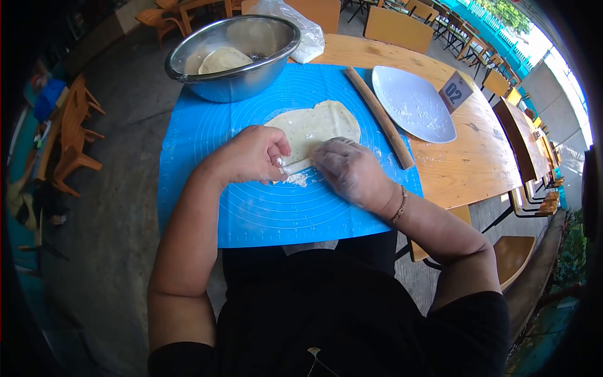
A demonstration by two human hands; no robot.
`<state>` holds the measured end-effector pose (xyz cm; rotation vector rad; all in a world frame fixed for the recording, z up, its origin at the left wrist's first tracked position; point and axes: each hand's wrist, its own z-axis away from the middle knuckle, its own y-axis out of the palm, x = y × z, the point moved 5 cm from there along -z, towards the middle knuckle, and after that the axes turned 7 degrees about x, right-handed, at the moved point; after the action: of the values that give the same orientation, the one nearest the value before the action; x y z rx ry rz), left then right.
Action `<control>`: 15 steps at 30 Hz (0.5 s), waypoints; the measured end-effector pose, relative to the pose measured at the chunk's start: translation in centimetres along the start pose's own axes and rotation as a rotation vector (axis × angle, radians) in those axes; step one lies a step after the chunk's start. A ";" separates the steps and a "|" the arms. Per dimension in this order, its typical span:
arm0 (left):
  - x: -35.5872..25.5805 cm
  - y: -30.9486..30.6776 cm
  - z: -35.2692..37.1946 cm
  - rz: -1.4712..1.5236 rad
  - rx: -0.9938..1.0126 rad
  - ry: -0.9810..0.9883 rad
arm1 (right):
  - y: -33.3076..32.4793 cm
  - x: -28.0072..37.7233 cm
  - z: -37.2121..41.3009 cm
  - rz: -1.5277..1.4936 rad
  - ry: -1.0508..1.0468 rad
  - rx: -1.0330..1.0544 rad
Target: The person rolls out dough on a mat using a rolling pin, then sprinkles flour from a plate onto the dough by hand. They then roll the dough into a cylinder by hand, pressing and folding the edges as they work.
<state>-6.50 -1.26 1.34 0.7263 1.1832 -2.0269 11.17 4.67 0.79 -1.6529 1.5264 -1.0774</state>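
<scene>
A thin, pale sheet of rolled dough [313, 125] lies on a blue measuring mat [264, 220], its near edge looking folded over. My left hand [254, 154] is at the near left corner of the sheet, thumb and fingers pinched together on the edge. At the near right side, my right hand [352, 169], dusted with flour, has its fingers curled onto the same edge; its fingertips are partly hidden. Loose flour [296, 180] is scattered on the mat between the two hands.
A steel bowl [235, 88] holding a dough piece [224, 60] stands at the mat's far left, beside a plastic bag [304, 31]. A rolling pin [380, 119] lies to the right, next to a floury white plate [414, 103] and a "02" number sign [455, 92] on the wooden table [477, 163].
</scene>
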 end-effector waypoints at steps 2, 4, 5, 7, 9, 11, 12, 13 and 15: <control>0.8 -0.4 0.1 0.119 -0.048 0.159 | 1.3 2.3 -1.2 -0.005 -0.036 -0.012; 1.3 -0.7 0.0 0.163 -0.011 0.161 | 2.3 3.5 -2.8 -0.004 -0.080 -0.014; 1.4 -0.6 0.0 0.212 0.021 0.162 | 2.5 4.0 -3.1 -0.003 -0.128 -0.012; 1.1 -0.5 0.1 0.204 0.010 0.153 | 2.3 3.7 -3.4 0.011 -0.119 0.023; 0.7 -0.5 0.1 0.198 -0.004 0.144 | 2.1 2.9 -3.5 0.023 -0.113 0.059; 0.7 -0.5 0.1 0.101 -0.012 0.091 | 1.3 1.1 -2.4 0.015 -0.049 0.062; 0.5 -0.4 0.2 0.105 -0.012 0.090 | 0.8 0.4 -1.8 0.014 -0.050 0.065; 0.4 -0.4 0.3 0.050 -0.008 0.082 | 0.0 -0.8 -1.0 0.002 0.026 0.060; 0.0 -0.3 0.4 -0.006 -0.004 0.076 | -1.3 -2.6 0.5 -0.006 0.101 0.054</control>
<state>-6.82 -1.51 1.65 0.8050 1.2336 -2.0174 12.23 7.34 1.35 -1.5890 1.5422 -1.2115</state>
